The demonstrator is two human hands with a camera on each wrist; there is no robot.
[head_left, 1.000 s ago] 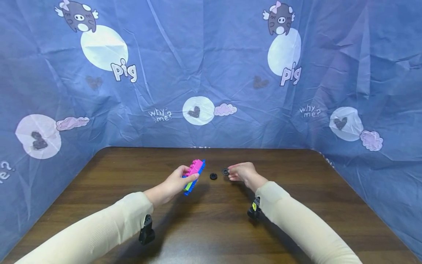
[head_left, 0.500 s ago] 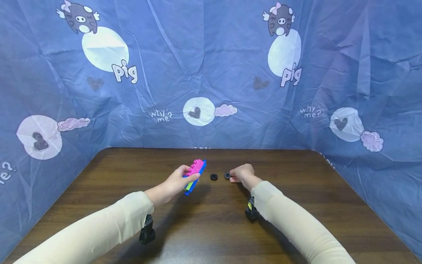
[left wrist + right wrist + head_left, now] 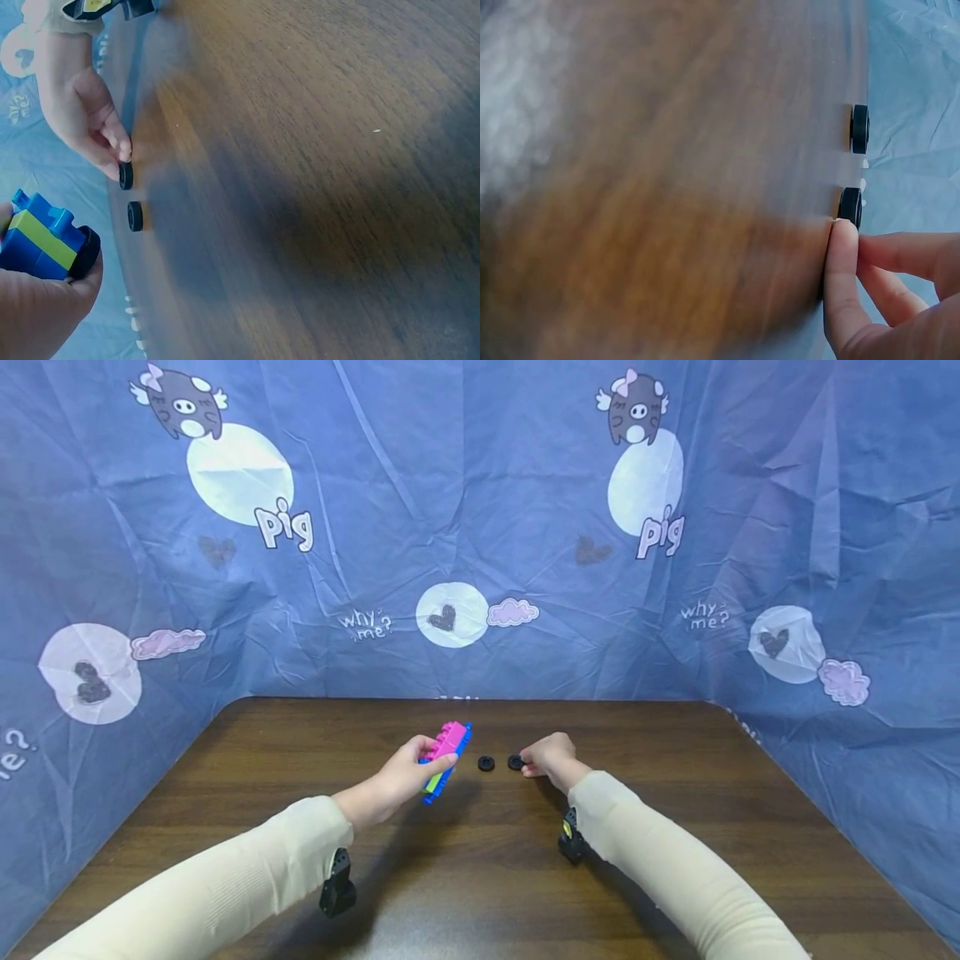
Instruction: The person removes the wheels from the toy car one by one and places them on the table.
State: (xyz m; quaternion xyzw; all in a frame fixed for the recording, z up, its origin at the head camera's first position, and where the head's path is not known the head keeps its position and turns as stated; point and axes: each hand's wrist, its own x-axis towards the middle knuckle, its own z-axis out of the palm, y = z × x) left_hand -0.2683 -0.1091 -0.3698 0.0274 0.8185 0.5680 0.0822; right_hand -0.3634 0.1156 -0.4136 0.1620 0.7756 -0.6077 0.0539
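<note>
Seemingly narrow gap between black wheels [image 3: 861, 130]

Your head view is bright, a soft shadow darkening the table [image 3: 465, 860] beside your left sleeve [image 3: 210, 877]. Your left wrist view is dimmer; your right wrist view blurs the table, with pale glare at its left edge, your right hand [image 3: 896, 334] looking sharper.

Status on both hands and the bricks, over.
Left hand grips brick model. Right hand pinches black wheel. Possibly in the way: second wheel on tabletop between them.
</note>
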